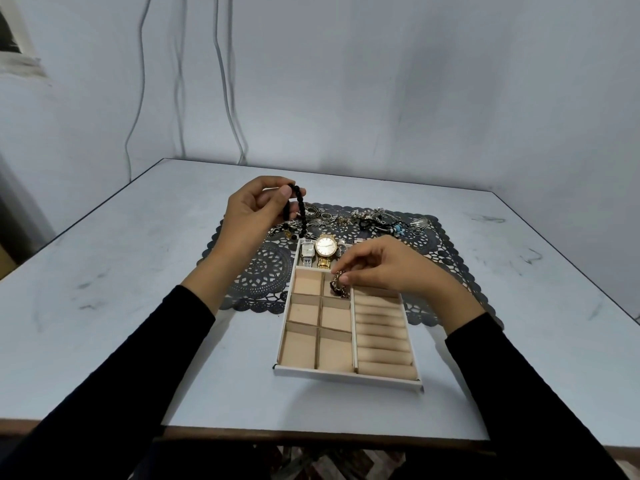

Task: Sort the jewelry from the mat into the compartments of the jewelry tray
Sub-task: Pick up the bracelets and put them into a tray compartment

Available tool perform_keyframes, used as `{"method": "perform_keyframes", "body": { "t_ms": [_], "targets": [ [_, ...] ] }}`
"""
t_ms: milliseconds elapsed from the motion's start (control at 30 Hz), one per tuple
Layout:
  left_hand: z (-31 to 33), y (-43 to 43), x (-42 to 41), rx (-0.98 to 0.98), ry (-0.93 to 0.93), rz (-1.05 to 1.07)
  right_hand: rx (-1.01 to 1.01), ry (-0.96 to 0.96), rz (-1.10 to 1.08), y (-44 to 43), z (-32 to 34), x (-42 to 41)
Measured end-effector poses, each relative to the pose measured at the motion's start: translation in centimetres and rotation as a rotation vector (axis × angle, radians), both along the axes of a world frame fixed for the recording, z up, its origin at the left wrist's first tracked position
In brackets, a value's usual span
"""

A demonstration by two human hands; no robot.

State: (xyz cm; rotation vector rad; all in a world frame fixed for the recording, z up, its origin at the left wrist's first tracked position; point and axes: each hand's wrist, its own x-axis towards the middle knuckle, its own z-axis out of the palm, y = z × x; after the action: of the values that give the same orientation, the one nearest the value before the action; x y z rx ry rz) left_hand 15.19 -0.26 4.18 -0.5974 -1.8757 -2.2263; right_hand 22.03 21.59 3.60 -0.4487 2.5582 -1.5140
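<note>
Sorting | right grip [388, 268] pinching chain bracelet [336, 285] into centre-frame tray [349, 377] square | left grip [249, 216] dangling bead bracelet [302, 211], probably queued next

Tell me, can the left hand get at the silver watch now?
Probably reach it, yes: nothing stands between left hand and silver watch, but its fingers already hold the black bead bracelet.
</note>
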Motion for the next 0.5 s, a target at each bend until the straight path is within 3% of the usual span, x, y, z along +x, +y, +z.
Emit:
{"method": "perform_keyframes", "body": {
  "t_ms": [233,500],
  "targets": [
    [-0.08,0.02,-0.01,-0.009,0.0,0.001,0.043,0.006,-0.001,0.2,-0.26,-0.4],
    [-0.16,0.02,-0.06,-0.027,0.0,0.002,0.284,0.131,-0.055,-0.52,0.11,-0.32]
  ]
}}
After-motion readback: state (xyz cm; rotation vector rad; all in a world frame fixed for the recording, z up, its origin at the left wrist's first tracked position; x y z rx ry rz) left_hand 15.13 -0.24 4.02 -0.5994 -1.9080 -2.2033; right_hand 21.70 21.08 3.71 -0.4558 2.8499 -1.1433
